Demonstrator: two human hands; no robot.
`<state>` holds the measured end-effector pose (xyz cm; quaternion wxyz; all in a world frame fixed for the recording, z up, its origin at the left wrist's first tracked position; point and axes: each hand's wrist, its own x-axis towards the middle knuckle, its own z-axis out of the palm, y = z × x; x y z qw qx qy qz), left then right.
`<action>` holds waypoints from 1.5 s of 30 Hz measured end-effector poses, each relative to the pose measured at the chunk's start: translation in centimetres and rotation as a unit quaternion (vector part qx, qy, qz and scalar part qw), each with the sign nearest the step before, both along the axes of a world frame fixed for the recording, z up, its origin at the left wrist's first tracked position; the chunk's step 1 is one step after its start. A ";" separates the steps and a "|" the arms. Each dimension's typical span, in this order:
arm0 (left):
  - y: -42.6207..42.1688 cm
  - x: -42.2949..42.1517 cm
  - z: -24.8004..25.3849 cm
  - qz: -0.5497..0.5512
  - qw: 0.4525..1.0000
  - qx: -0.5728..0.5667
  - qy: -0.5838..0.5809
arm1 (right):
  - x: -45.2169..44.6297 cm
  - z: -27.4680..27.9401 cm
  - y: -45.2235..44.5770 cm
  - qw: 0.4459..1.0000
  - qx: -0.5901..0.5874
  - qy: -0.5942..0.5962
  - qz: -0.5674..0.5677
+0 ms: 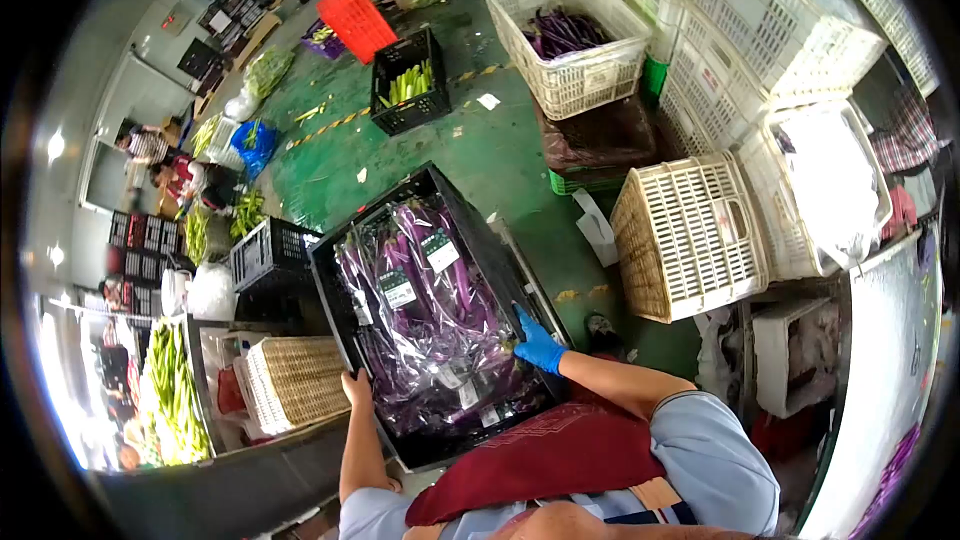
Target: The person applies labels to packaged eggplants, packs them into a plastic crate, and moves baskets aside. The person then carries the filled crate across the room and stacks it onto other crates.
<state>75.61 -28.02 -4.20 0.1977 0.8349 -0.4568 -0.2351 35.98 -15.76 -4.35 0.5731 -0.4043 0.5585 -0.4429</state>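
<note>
A black plastic crate (432, 180) is in front of my body, tilted in view. Inside lie several clear bags of long purple eggplants (420, 290), some with white and dark-green labels. My left hand (355, 390), bare, grips the crate's near left side, its fingers partly hidden by the wall. On the opposite side my right hand (540, 343), in a blue glove, is closed over the rim, with some fingers out of sight. Whether the crate's underside rests on anything is hidden.
Stacked white crates (700, 230) stand at right; one white crate (590, 80) holds loose eggplants. A black crate of green vegetables (408, 85) and a red crate (356, 22) are on the green floor (330, 180). People (180, 175) work at far left.
</note>
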 end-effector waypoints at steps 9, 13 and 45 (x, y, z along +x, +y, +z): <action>1.2 2.9 -4.0 0.013 0.997 -0.067 0.031 | 0.9 -1.9 -0.6 0.996 -0.051 0.069 0.029; 1.4 5.6 -7.2 0.041 0.997 -0.064 0.016 | 1.1 -2.8 -1.1 0.993 -0.073 0.092 0.026; -3.4 5.3 -6.1 -0.122 0.953 0.023 -0.276 | 3.9 -4.2 -1.6 0.986 -0.090 0.137 -0.027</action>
